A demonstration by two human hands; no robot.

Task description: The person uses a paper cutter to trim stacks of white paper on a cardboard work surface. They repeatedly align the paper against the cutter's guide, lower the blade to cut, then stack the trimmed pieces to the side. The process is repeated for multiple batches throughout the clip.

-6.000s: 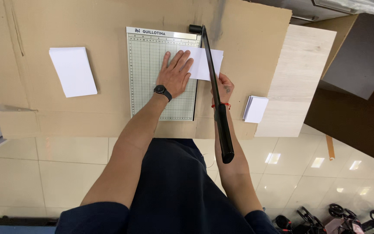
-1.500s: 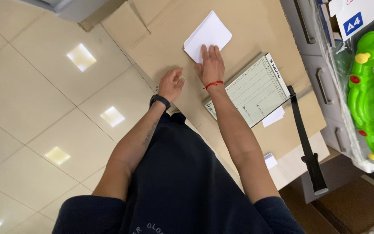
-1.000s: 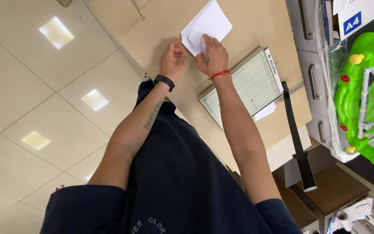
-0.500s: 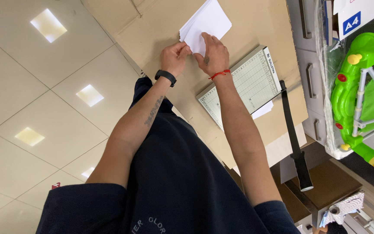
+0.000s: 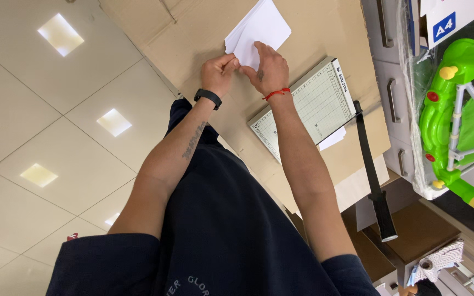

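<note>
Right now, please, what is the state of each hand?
Left hand: closed, pinching the near edge of the paper stack.
Right hand: fingers curled, resting on the same stack; a firm grip cannot be told.
</note>
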